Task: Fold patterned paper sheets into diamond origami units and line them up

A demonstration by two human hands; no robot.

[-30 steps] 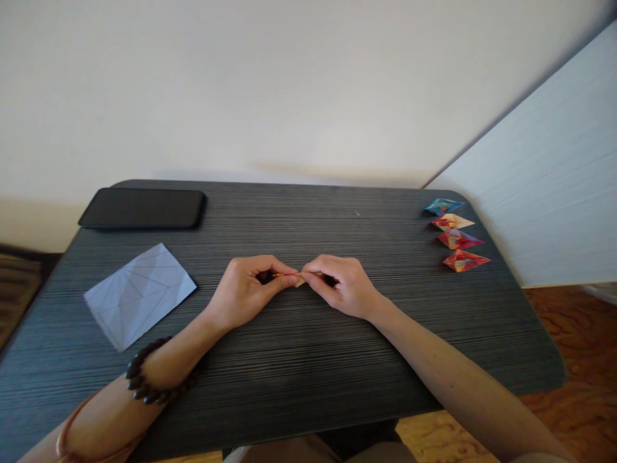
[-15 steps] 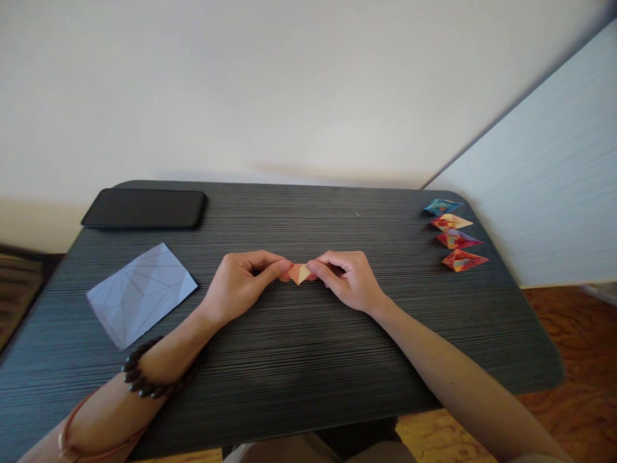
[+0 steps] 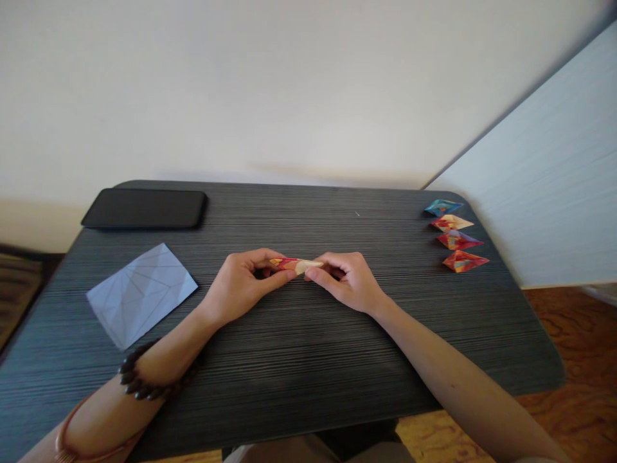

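Note:
A small folded paper piece (image 3: pixel 299 264), red and yellow at its left end and cream at its right, is held just above the middle of the table. My left hand (image 3: pixel 243 283) is closed on its left part, thumb in front and fingers behind. On its right end, my right hand (image 3: pixel 348 281) pinches the cream tip between thumb and fingers. Parts of the paper are hidden behind the fingertips.
A creased bluish-white paper sheet (image 3: pixel 144 289) lies left of my left hand. Behind it is a black phone (image 3: pixel 144 209). Several folded paper pieces, among them a blue one (image 3: pixel 443 207) and a red one (image 3: pixel 465 260), form a column near the table's (image 3: pixel 299 360) right edge.
The folded paper has been turned between my fingers: its pointed cream and pink face gave way to a long, narrow side with red and yellow. Both hands stay in nearly the same place.

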